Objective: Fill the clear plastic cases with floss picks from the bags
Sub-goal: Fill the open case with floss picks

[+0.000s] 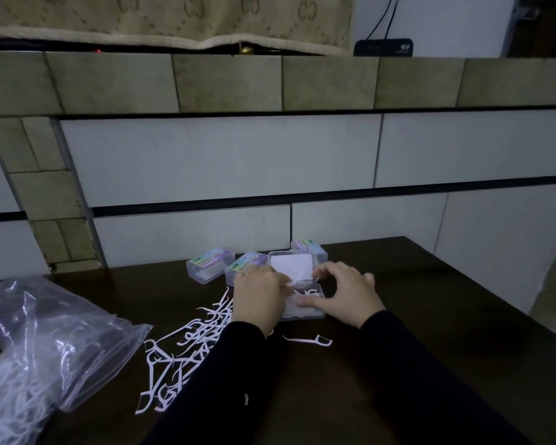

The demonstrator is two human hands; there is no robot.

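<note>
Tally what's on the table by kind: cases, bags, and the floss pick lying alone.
Open clear case: 1
Closed labelled cases: 3
Plastic bags: 1
Lone floss pick: 1
Total: 6, besides the uncountable loose pile.

Dim, flat indoor light with a cool cast; wide-angle lens bows the wall tiles (pixel 219 162) near the edges, dark table (pixel 398 316) swallowing shadow detail.
</note>
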